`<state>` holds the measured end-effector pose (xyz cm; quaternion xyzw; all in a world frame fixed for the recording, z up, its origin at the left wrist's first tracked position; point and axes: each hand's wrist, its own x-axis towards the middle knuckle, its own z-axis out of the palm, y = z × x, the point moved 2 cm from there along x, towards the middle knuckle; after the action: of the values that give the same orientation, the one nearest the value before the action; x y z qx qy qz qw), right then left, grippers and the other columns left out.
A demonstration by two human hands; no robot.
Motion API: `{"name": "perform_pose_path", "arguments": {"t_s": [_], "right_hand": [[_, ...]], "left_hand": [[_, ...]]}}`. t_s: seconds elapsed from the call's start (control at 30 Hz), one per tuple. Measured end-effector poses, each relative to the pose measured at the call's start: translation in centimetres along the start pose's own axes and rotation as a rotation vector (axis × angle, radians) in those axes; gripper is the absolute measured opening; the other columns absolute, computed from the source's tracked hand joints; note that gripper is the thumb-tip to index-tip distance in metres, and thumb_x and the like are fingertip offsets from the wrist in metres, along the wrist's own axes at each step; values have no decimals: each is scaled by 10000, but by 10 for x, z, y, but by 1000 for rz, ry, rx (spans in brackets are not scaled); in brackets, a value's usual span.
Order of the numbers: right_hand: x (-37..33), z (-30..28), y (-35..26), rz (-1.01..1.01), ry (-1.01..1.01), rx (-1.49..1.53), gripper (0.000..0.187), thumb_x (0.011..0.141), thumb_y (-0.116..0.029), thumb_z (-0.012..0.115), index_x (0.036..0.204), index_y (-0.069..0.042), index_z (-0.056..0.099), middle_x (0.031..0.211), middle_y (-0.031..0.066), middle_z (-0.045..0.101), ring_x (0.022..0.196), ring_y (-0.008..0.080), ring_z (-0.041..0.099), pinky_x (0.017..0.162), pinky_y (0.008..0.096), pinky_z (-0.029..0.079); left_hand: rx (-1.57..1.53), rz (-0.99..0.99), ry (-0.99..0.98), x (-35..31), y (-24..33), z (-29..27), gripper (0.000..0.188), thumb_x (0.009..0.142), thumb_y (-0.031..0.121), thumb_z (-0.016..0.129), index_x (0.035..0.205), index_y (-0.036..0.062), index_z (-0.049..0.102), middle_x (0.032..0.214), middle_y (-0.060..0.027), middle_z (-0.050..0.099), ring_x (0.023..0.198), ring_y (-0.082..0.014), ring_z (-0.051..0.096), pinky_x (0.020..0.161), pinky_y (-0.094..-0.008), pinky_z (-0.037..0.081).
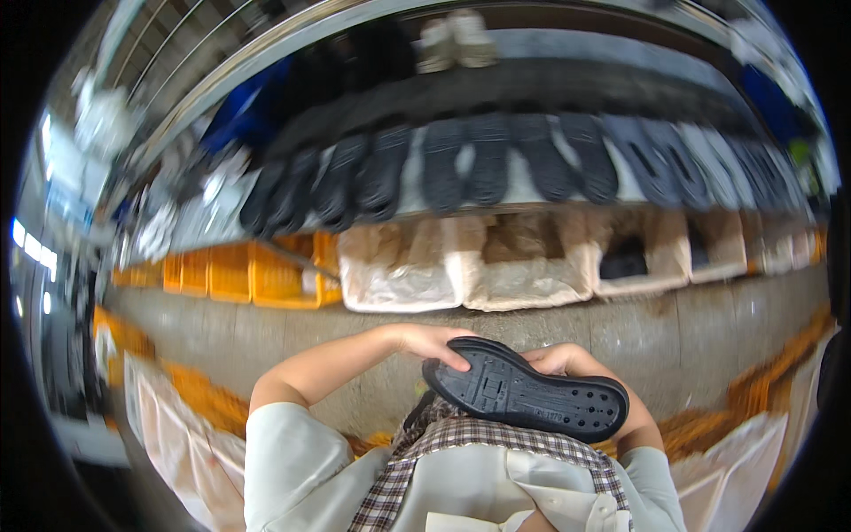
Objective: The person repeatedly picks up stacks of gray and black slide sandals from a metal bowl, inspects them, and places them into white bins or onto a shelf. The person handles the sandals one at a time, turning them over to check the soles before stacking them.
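A black shoe sole is held in front of my body, its long side slanting down to the right. Round holes show at its right end, and a raised rim runs along the edge. My left hand grips the left end, the thumb pressed on the upper face and the fingers hidden behind. Behind the far edge, my right hand supports the sole near its middle; most of its fingers are out of sight.
Ahead, a long shelf carries a row of dark soles, with pale shoes above. Under it stand lined white crates and orange crates. More lined crates flank me, one at the lower left and one at the lower right.
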<state>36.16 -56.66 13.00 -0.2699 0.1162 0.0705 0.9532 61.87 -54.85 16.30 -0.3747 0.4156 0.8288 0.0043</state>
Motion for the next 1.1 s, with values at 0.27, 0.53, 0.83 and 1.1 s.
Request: {"name": "perform_pose_path", "arguments": {"t_s": [0.27,0.53,0.83,1.1], "right_hand": [[148,-44,-69,-284,361,-493,549,918,-427,486,1342,-101,357,1207,113,522,1003,223,572,837,358,487],[272,-61,-19,281,460,-707,416,913,-422,490,1188,-110,478,1014,41,586,829,141,573,623,275,449],[360,-35,27,551,277,-967,257,917,-309,534,1093,-123,531,958,-15,592,763,75,566,637,221,428],[366,-40,32,614,208,-1082,270,898,-318,555,1074,-113,536,931,-11,593,759,81,564,623,223,420]], "left_hand": [[-350,518,759,-154,-142,51,757,743,229,757,1340,1,351,1276,-118,463,1176,-195,435,999,-316,365],[-935,974,2294,-302,-314,261,700,655,95,755,1263,-4,424,1110,-105,576,1006,-215,560,890,-347,457],[-1278,281,3138,-266,-382,537,573,766,145,686,1267,23,434,1181,-108,540,1064,-226,538,899,-336,443],[-1380,-977,2778,-226,-450,592,590,728,123,711,1254,2,471,1105,-171,597,978,-261,587,871,-334,449]]}}
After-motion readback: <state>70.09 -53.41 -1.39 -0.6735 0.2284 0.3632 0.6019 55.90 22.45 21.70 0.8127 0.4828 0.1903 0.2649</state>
